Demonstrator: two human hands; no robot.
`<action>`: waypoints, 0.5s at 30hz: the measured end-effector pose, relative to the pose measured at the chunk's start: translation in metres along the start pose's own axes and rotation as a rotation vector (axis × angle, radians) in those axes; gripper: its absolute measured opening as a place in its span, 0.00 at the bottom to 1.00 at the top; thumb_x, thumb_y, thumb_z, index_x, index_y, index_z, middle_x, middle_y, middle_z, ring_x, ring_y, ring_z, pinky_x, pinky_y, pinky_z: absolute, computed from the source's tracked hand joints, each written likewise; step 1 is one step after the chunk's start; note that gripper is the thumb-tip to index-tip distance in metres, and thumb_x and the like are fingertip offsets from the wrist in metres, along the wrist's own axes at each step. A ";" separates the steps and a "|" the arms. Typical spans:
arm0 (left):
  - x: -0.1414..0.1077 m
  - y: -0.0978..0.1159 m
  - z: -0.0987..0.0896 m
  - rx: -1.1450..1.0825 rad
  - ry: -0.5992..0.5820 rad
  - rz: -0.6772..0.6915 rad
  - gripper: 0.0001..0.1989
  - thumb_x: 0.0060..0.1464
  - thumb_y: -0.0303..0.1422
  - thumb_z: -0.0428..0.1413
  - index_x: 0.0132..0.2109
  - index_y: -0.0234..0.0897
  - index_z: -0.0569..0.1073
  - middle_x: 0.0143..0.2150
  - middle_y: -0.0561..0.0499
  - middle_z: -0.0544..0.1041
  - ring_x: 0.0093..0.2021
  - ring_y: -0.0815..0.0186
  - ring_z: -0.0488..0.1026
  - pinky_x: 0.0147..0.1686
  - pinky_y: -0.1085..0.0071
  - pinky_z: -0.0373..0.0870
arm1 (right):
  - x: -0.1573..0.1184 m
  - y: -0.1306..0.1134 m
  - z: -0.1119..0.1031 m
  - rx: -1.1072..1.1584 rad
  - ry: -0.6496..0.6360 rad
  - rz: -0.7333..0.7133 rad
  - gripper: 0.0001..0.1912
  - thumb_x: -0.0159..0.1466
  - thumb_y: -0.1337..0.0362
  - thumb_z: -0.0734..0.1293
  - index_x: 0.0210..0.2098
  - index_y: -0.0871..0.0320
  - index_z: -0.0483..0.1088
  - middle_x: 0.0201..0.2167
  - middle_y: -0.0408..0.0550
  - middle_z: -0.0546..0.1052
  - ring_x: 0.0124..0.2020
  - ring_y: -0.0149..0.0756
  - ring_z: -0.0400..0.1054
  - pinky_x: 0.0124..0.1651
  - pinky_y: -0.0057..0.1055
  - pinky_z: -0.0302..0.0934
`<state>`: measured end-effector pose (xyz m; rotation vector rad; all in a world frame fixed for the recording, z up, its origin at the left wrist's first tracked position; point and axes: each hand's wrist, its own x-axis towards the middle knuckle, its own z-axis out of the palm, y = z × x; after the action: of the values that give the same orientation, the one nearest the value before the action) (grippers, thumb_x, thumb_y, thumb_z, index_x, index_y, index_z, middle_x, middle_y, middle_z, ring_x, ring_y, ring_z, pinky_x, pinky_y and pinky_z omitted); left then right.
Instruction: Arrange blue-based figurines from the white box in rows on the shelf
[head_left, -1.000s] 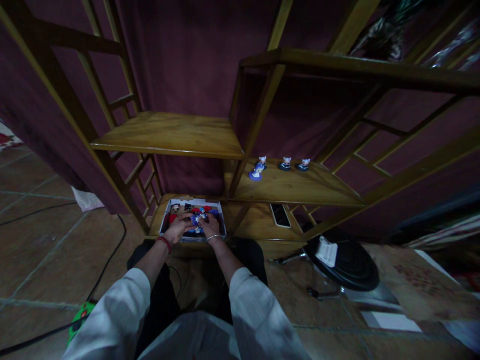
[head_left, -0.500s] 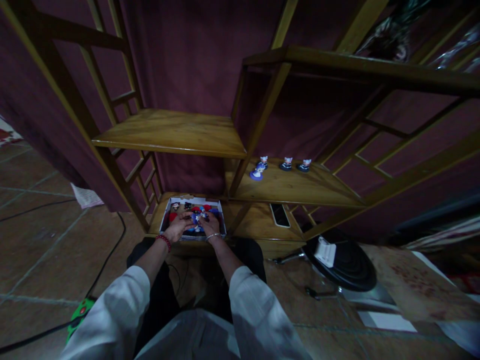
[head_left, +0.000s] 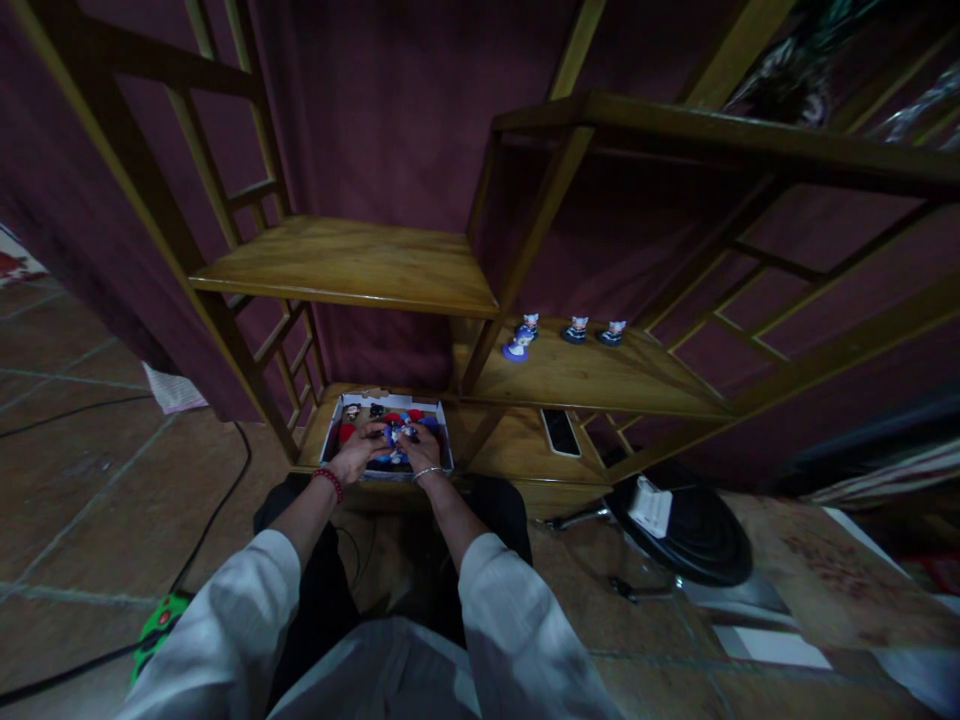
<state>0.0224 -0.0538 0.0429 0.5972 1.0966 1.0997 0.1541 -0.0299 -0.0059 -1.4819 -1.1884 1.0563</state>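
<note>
A shallow white box (head_left: 328, 440) filled with small colourful figurines sits on the low shelf before my knees. Over it, my left hand (head_left: 360, 453) and my right hand (head_left: 423, 450) come together, fingers curled around a small purple-and-white figurine (head_left: 392, 434). Its lower part blends with the blue and red pieces underneath, and my fingertips partly hide it. A dark-haired figurine (head_left: 352, 411) and a black one (head_left: 376, 411) lie at the back of the box.
On the middle shelf (head_left: 592, 375) to the right stand a purple-and-white figurine (head_left: 518, 346) and three dark-based ones (head_left: 575, 330). A phone (head_left: 560, 432) lies on the lower shelf. Rightward is a black round stool (head_left: 705, 530); a bare shelf board (head_left: 345, 265) juts out above the box.
Both hands stay over the box on the figurine, with barely any finger movement. The camera view has shifted very slightly; the shelf figurines stand as before.
</note>
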 end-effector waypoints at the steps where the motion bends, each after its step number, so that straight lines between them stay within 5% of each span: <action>1: 0.000 0.000 0.000 -0.001 0.002 0.002 0.15 0.39 0.22 0.62 0.37 0.32 0.70 0.28 0.52 0.73 0.31 0.69 0.73 0.35 0.72 0.72 | 0.000 -0.001 0.000 0.002 0.000 -0.002 0.15 0.48 0.60 0.67 0.36 0.55 0.71 0.27 0.40 0.75 0.30 0.33 0.69 0.36 0.30 0.65; 15: -0.006 0.004 0.002 -0.012 -0.003 0.021 0.19 0.40 0.15 0.57 0.42 0.33 0.71 0.40 0.47 0.73 0.39 0.68 0.72 0.42 0.68 0.71 | -0.004 -0.007 -0.004 -0.071 0.002 -0.002 0.14 0.47 0.62 0.67 0.34 0.56 0.71 0.31 0.42 0.75 0.34 0.35 0.69 0.38 0.29 0.64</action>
<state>0.0227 -0.0576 0.0496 0.6024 1.0825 1.1223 0.1561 -0.0340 0.0024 -1.5357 -1.2372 1.0194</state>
